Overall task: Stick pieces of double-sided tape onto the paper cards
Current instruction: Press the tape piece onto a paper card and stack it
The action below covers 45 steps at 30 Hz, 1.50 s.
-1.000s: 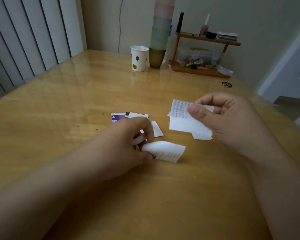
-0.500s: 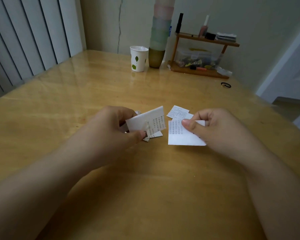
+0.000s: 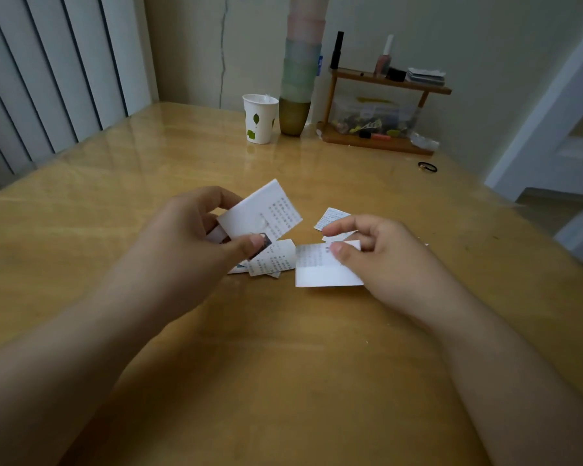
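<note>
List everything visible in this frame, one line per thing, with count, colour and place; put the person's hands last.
held cards: two, white with small print, one in each hand, the other near the table.
loose cards: several, white, lying between the hands; one more beyond the right hand.
table: one, glossy wood.
paper cup: one, white with green leaves, far edge.
stacked cups: one tall pastel stack beside the paper cup.
wooden shelf: one, brown, holding small items, far right.
hair tie: one, black, on the table near the shelf.
left hand: pinches a card.
right hand: pinches a card.
</note>
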Each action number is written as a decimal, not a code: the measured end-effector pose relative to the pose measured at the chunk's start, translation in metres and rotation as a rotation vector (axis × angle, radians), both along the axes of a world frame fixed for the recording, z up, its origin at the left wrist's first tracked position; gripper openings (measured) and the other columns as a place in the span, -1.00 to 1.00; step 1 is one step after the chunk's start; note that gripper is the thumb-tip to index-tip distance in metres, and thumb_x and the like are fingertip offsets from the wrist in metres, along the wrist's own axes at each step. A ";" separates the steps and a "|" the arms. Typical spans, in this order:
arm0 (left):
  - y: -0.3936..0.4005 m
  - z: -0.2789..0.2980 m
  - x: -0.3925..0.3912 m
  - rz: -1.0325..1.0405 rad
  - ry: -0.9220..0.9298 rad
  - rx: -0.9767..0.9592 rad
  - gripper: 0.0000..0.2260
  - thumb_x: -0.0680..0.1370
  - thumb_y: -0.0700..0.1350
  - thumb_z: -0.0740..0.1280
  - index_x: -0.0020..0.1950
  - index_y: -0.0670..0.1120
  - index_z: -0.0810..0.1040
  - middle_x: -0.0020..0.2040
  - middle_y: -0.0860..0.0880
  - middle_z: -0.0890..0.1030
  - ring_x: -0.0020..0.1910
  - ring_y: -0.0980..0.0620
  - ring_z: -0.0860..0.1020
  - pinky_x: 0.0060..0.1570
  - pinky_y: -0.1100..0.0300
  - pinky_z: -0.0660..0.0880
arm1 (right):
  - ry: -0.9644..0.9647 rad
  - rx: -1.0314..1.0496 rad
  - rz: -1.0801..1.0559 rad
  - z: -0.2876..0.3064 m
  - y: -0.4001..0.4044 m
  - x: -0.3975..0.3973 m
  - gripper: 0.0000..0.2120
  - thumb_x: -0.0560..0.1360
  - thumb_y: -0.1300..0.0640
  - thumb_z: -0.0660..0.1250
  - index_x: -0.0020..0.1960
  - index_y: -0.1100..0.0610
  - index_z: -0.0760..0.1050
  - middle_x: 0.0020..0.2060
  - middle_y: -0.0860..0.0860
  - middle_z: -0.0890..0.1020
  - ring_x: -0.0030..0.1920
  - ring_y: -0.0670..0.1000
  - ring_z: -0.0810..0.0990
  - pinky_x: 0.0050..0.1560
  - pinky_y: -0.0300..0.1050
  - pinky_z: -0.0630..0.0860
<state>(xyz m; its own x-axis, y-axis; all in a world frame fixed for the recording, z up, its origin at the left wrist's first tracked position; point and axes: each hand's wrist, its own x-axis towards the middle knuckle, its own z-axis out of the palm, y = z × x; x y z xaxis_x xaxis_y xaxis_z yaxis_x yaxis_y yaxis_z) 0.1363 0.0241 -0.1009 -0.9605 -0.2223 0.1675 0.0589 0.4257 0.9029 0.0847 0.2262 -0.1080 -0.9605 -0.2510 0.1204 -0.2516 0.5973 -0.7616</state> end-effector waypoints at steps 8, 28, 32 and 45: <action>-0.001 -0.002 -0.002 0.038 0.058 -0.024 -0.87 0.42 -0.08 0.45 -0.09 0.08 0.54 -0.32 0.09 0.56 -0.58 0.26 0.44 -0.64 0.44 0.25 | 0.013 0.028 0.099 -0.009 -0.017 0.005 -0.64 0.45 0.04 0.43 0.21 -0.11 0.45 0.00 -0.20 0.57 -0.02 -0.22 0.55 0.04 -0.35 0.47; 0.004 0.001 0.003 -0.042 -0.008 -0.092 -0.72 0.40 -0.08 0.48 -0.06 0.16 0.41 -0.28 0.05 0.66 -0.33 0.05 0.63 -0.29 0.05 0.54 | -0.081 0.421 -0.364 -0.014 0.030 -0.029 -0.44 0.38 -0.22 0.41 0.27 0.03 0.41 0.35 -0.02 0.31 0.35 0.05 0.30 0.13 -0.14 0.29; 0.005 0.001 0.003 -0.037 -0.005 -0.101 -0.75 0.42 -0.09 0.45 -0.10 0.15 0.40 -0.29 0.10 0.66 -0.33 0.09 0.63 -0.27 -0.01 0.56 | -0.057 0.310 -0.352 -0.018 0.030 -0.031 -0.59 0.39 -0.11 0.45 0.11 0.05 0.42 0.22 -0.05 0.42 0.27 0.03 0.37 0.06 -0.14 0.35; -0.001 -0.003 0.001 -0.027 0.003 -0.069 -0.95 0.46 -0.07 0.41 -0.19 0.05 0.58 -0.29 0.10 0.66 -0.42 0.19 0.56 -0.46 0.28 0.40 | 0.329 -0.230 -0.237 0.020 0.013 -0.002 -0.96 0.52 0.09 0.35 -0.10 0.00 0.56 -0.28 -0.17 0.65 -0.29 -0.21 0.58 -0.41 -0.50 0.38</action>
<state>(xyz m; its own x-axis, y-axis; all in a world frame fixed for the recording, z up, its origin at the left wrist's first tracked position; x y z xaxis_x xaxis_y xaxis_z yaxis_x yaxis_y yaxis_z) 0.1370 0.0234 -0.1040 -0.9655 -0.1842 0.1842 0.0737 0.4852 0.8713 0.0829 0.2396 -0.0877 -0.8894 0.0395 0.4554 -0.3793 0.4925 -0.7833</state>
